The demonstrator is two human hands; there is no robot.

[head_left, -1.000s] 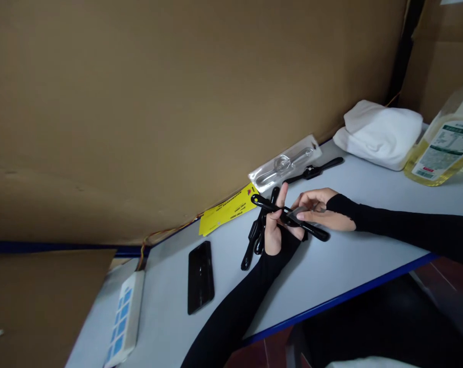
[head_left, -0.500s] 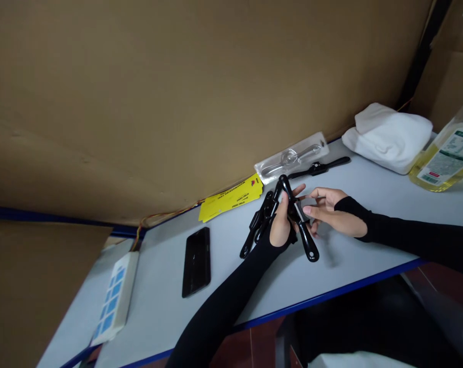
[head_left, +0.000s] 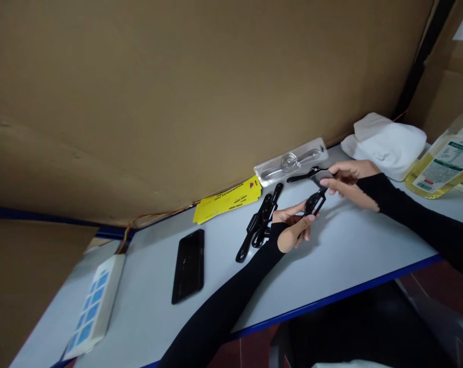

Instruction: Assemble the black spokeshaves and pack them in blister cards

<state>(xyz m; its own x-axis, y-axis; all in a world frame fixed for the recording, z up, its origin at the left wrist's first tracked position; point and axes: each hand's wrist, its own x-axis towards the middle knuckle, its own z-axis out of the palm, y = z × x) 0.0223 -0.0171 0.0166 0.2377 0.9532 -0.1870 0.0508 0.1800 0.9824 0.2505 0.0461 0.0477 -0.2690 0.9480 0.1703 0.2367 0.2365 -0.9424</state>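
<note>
My left hand [head_left: 295, 227] is closed around a black spokeshave [head_left: 314, 203], tilted up above the table with its middle part facing me. A thin grey metal blade [head_left: 324, 177] sits between the thumb and fingers of my right hand [head_left: 352, 179], just above the spokeshave. Whether the blade touches the tool I cannot tell. To the left of my left hand, several black spokeshaves [head_left: 251, 232] lie side by side on the table. Behind the blade lies another black spokeshave [head_left: 298, 178], partly covered by my right hand.
Yellow printed cards [head_left: 227, 202] and a clear plastic blister pack [head_left: 291, 162] lie along the cardboard wall [head_left: 216, 102]. A black phone [head_left: 188, 266] and a long white box with blue squares [head_left: 95, 309] are on the left. White cloth [head_left: 385, 145] and a bottle of yellow liquid [head_left: 440, 166] stand right.
My left hand has turned the spokeshave and lowered it slightly, away from the pile. My right hand has moved up and to the right, with the blade now plainly visible in its fingers.
</note>
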